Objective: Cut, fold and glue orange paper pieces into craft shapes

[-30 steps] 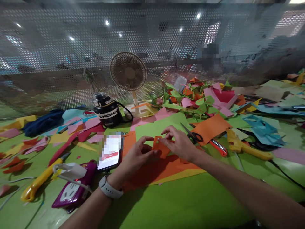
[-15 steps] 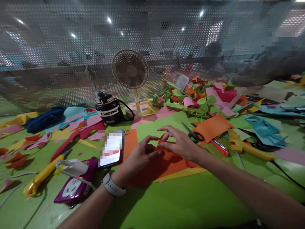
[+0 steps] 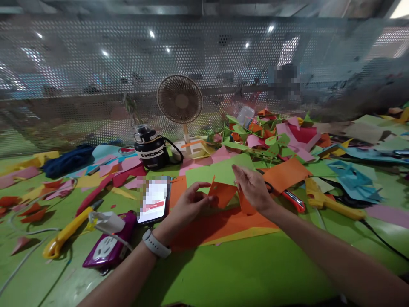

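A creased piece of orange paper (image 3: 223, 195) stands up between my hands, over larger orange sheets (image 3: 204, 228) lying flat. My left hand (image 3: 194, 201) pinches its left edge with thumb and fingers; a white-strapped watch (image 3: 156, 244) is on that wrist. At the paper's right side, my right hand (image 3: 253, 189) has its fingers pressed together against it, and the fingertips partly hide the contact. Light green paper (image 3: 204, 174) lies just behind. Beside my right hand, partly covered, are black-handled scissors (image 3: 269, 186) and a red utility knife (image 3: 295, 201).
Left of my hands are a phone (image 3: 155, 200), a purple power strip (image 3: 107, 251) and a yellow glue gun (image 3: 65, 230). A black bottle (image 3: 150, 149) and a fan (image 3: 180, 100) stand behind. Right are another yellow glue gun (image 3: 335, 202) and heaped paper scraps (image 3: 271, 132).
My right hand has moved right, away from my left fingers, and the orange paper piece now shows spread between both hands. The view has shifted slightly.
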### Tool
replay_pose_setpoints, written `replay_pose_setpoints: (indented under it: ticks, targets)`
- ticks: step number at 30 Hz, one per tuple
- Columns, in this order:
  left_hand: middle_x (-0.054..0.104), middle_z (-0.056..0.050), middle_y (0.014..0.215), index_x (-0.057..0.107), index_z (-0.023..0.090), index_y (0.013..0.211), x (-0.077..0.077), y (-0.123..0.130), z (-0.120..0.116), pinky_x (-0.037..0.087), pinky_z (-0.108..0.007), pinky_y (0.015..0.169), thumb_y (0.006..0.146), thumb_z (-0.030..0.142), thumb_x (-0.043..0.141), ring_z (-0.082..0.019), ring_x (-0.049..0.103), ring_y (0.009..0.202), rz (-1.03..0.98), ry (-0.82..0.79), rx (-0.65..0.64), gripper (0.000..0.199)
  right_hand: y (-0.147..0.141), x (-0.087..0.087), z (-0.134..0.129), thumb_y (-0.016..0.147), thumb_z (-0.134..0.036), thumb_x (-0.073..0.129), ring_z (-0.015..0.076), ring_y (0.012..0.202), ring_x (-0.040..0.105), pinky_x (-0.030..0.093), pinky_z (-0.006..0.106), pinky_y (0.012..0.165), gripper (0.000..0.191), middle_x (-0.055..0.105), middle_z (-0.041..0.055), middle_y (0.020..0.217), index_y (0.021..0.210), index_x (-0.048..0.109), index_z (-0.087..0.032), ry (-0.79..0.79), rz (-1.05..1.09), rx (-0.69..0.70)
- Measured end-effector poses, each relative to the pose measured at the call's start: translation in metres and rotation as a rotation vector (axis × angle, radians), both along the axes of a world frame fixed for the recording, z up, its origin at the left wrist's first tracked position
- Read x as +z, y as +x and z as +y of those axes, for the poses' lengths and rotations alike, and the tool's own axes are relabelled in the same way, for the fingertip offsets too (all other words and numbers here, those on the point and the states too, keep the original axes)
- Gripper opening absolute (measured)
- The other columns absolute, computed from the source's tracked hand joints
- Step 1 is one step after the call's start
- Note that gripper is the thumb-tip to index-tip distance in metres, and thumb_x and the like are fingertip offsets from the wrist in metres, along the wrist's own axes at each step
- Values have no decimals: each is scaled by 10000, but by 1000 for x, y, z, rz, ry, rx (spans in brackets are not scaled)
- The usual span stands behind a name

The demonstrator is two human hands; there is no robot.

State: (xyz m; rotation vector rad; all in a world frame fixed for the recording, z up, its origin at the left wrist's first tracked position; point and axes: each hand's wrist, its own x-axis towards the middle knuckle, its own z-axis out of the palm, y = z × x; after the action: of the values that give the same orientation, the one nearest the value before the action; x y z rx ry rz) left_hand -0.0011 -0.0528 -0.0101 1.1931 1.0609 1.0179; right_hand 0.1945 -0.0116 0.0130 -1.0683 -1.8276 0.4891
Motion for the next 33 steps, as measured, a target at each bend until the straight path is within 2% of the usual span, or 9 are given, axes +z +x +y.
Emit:
replay_pose_setpoints:
  ticks: [4,10,14,18,21,24,28,31,33]
  targets:
    - [706,-21,763,535,182,1073,0,1,0,481,-302,704,626,491,807,-190,688,760,-37,16,16,607,-7,8,0,890,-561,500,180,819,582,419,289,743,386,646,47,832,795,574,-194,45,-52,40]
    - [699,-1,709,525,179,1110,5,2,-1,495,-328,743,613,514,807,-207,696,767,-59,56,26,662,-19,11,0,909,-508,504,160,706,555,390,289,683,392,625,22,709,687,568,-191,50,-230,157]
    - [703,-3,687,523,171,1107,5,4,-2,487,-337,769,606,474,826,-191,685,732,-97,72,-3,660,-22,10,-1,960,-503,388,156,659,543,382,288,663,458,600,27,661,651,531,-196,106,-260,77]
    - [692,5,680,530,156,1107,6,4,-2,482,-303,740,601,445,836,-155,657,688,-151,52,33,659,-13,22,8,919,-591,405,146,624,579,413,262,615,485,625,20,646,671,543,-198,12,-47,16]
    - [680,12,691,536,144,1118,7,1,-1,490,-287,713,606,440,832,-139,638,672,-184,26,94,661,9,44,17,866,-636,465,103,438,477,395,238,505,543,489,-37,453,534,471,-206,-15,193,-33]
    - [684,7,722,513,156,1153,8,-2,2,504,-291,687,596,411,844,-165,656,720,-204,-13,140,696,39,67,21,838,-611,534,92,452,493,432,234,527,514,491,-46,464,532,473,-202,156,418,-121]
    - [686,-6,764,507,170,1167,6,-4,4,509,-280,680,639,334,829,-179,668,788,-221,-54,192,640,78,89,13,745,-491,694,107,529,587,485,255,542,319,622,-22,639,781,586,-192,338,436,-206]
    - [690,-16,795,528,174,1149,4,-5,4,507,-267,685,659,291,815,-174,668,811,-223,-87,219,581,102,102,-2,741,-318,712,79,427,539,410,204,409,194,576,-51,596,803,582,-189,619,457,-351]
    - [681,-10,792,542,179,1147,4,-6,4,510,-265,674,677,284,800,-171,664,808,-209,-88,229,546,118,109,-12,771,-189,654,42,344,444,312,163,343,103,479,-100,510,755,553,-201,802,631,-475]
